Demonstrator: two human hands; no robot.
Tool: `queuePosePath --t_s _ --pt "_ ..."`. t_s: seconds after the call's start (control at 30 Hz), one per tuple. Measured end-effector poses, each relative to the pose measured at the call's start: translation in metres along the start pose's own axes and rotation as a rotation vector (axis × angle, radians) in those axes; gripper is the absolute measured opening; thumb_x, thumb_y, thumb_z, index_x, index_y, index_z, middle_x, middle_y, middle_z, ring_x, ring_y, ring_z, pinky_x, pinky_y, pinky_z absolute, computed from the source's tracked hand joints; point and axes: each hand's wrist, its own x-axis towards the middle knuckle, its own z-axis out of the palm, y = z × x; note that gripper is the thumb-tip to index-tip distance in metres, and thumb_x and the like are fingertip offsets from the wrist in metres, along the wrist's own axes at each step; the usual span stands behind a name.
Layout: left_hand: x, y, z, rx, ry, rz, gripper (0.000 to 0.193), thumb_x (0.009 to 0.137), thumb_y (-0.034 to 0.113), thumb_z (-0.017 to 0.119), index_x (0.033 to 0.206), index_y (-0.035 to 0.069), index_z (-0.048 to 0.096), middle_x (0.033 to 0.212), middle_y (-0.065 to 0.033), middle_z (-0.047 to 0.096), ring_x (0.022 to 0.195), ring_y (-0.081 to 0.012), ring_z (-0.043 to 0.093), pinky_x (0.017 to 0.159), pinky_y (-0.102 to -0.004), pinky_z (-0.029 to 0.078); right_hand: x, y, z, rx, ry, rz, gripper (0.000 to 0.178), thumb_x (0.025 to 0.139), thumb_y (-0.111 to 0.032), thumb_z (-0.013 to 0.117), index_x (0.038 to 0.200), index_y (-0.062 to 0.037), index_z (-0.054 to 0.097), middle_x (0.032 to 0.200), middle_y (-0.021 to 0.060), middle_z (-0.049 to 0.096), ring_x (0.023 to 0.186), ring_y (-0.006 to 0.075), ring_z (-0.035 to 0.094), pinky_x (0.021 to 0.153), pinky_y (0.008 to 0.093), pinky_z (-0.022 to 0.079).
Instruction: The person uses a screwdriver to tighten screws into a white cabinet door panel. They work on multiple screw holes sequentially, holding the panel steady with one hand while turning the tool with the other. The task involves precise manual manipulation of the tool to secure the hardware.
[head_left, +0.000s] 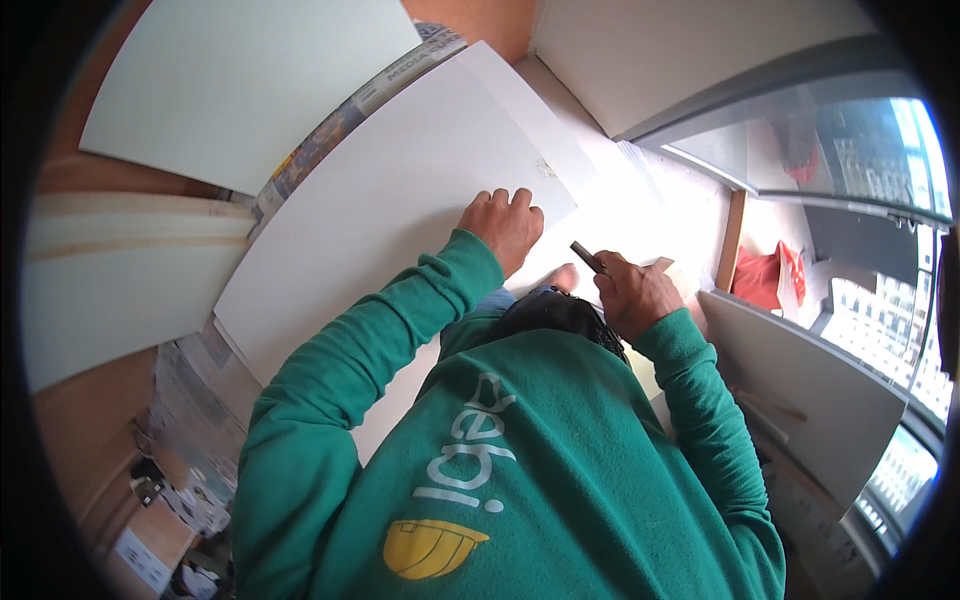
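Observation:
My left hand [505, 230] is closed at the near edge of a large white panel [400, 170], its knuckles up and its fingertips hidden. The panel lies at a slant in front of me. To the right, my right hand [640, 295] is wrapped round a short dark bar-shaped tool [588, 257]. One end of the tool sticks out toward the panel, apart from it; the fingers cover the rest, so its kind does not show. A small tan piece [663, 264] shows just beyond the right hand.
Another white board [250, 80] stands at the far left, with a printed strip [350, 110] between it and the panel. A pale board [130, 270] is at the left. On the right are a leaning grey board [810, 390], a red bag [765, 278] and windows. My bare foot [563, 277] shows below.

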Motion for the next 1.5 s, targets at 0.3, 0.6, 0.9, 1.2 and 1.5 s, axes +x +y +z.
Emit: queuePosePath --t_s 0.3,0.6,0.9,1.2,1.5 --pt "-0.014 -0.083 -0.002 -0.543 0.381 -0.108 0.028 0.091 0.016 0.076 0.118 0.01 0.07 0.125 -0.013 0.068 0.108 -0.0349 0.071 0.094 -0.0479 0.059 -0.012 -0.038 0.025 0.477 -0.073 0.16 0.028 0.104 -0.018 0.056 0.097 0.0075 0.064 0.075 0.0308 0.069 0.072 0.0489 0.072 0.077 0.0565 0.059" --pt "-0.044 -0.039 0.043 -0.455 0.395 0.034 0.107 0.075 0.062 0.09 0.159 0.011 0.049 0.173 -0.0176 0.034 0.154 -0.0393 0.036 0.125 -0.0569 0.03 0.029 -0.072 0.022 0.545 -0.183 0.318 0.035 0.105 -0.015 0.047 0.089 0.0098 0.065 0.062 0.0177 0.068 0.049 0.0307 0.07 0.058 0.0454 0.062" --pt "-0.043 -0.046 0.063 -0.389 0.35 0.046 0.094 0.088 0.067 0.073 0.163 0.018 0.047 0.176 -0.0134 0.032 0.161 -0.0352 0.03 0.129 -0.0581 0.022 0.041 -0.07 0.063 0.063 -0.018 0.112 0.03 0.101 -0.013 0.051 0.101 0.0114 0.068 0.09 0.0321 0.073 0.079 0.0423 0.077 0.077 0.0507 0.063" --pt "-0.036 -0.035 0.063 -0.399 0.362 -0.062 0.081 0.089 0.062 0.07 0.154 0.018 0.053 0.173 -0.0116 0.035 0.159 -0.0345 0.029 0.128 -0.0647 0.021 0.045 -0.08 0.055 0.181 -0.06 0.307 0.025 0.104 -0.018 0.057 0.1 0.0041 0.069 0.082 0.03 0.072 0.08 0.0512 0.072 0.079 0.0573 0.059" --pt "-0.03 -0.026 0.072 -0.374 0.43 -0.092 0.074 0.097 0.069 0.057 0.147 0.014 0.055 0.168 -0.0152 0.039 0.156 -0.0376 0.032 0.125 -0.0702 0.021 0.065 -0.111 0.03 0.495 -0.299 0.636 0.033 0.109 -0.021 0.051 0.101 0.0067 0.067 0.065 0.0179 0.067 0.043 0.0242 0.066 0.047 0.0388 0.058"
